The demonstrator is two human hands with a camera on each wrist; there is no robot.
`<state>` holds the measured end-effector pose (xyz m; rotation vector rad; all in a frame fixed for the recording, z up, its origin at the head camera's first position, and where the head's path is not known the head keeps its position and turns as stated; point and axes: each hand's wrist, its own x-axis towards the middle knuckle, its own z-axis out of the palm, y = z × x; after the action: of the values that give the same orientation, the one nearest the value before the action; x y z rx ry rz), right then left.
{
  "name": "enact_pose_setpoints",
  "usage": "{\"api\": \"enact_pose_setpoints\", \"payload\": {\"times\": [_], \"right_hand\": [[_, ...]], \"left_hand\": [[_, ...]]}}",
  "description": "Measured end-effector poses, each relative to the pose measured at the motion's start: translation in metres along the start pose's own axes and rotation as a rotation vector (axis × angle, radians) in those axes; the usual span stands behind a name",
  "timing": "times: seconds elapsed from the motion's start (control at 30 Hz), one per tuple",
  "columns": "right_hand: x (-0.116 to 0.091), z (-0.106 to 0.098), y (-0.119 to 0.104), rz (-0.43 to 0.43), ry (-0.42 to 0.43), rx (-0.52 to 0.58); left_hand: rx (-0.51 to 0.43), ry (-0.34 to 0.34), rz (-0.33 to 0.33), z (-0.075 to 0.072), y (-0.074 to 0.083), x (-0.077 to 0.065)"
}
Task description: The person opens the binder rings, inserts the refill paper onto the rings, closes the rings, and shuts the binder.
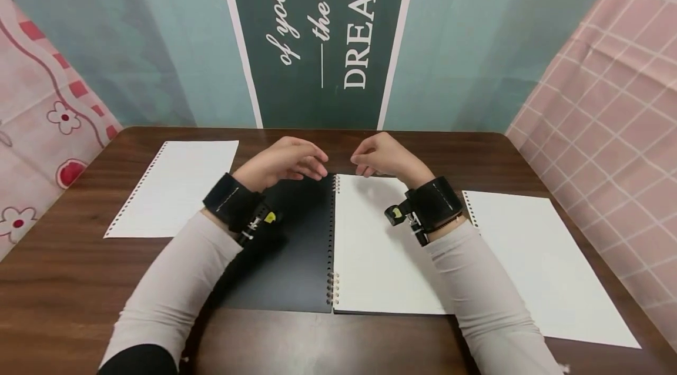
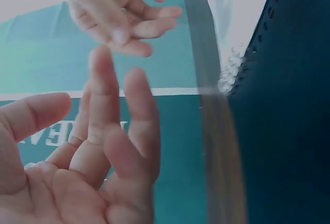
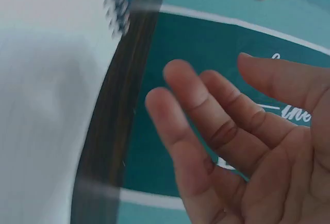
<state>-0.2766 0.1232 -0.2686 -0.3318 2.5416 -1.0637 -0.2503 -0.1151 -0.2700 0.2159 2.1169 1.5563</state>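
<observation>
Hovering near twelve o'clock on the notebook, left hand and right hand (both empty) have loosely bent fingers.

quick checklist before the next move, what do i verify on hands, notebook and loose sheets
1. Left hand free: ok, holds nothing.
2. Right hand free: ok, holds nothing.
3. Notebook open: ok, black cover on the left, white page on the right.
4. White page fully in view: not ok, the right sleeve covers part in the head view.
5. Right loose sheet clear of the notebook: cannot tell, the right arm hides the space between.
</observation>
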Motion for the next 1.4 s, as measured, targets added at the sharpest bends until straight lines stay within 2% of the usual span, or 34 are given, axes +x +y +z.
{"api": "enact_pose_setpoints", "payload": {"times": [0.13, 0.27, 0.43, 0.6, 0.8, 0.97, 1.1, 1.4], "right_hand": [[0.01, 0.008, -0.003, -0.004, -0.015, 0.061], [0.019, 0.016, 0.0, 0.007, -0.024, 0.136], [0.03, 0.027, 0.013, 0.049, -0.052, 0.233], [0.037, 0.037, 0.026, 0.076, -0.064, 0.295], [0.038, 0.042, 0.031, 0.093, -0.079, 0.264], [0.042, 0.042, 0.026, 0.063, -0.078, 0.198], [0.042, 0.042, 0.023, 0.042, -0.07, 0.142], [0.045, 0.044, 0.023, 0.047, -0.079, 0.092]], "left_hand": [[-0.096, 0.014, -0.024, 0.004, -0.006, 0.019], [-0.151, 0.037, -0.052, 0.007, -0.011, 0.034], [-0.192, 0.03, -0.136, 0.01, -0.018, 0.047], [-0.218, 0.035, -0.162, 0.018, -0.029, 0.056], [-0.191, 0.035, -0.166, 0.026, -0.038, 0.061], [-0.15, 0.043, -0.144, 0.024, -0.041, 0.062], [-0.137, 0.024, -0.124, 0.025, -0.042, 0.062], [-0.126, 0.027, -0.152, 0.026, -0.044, 0.063]]}}
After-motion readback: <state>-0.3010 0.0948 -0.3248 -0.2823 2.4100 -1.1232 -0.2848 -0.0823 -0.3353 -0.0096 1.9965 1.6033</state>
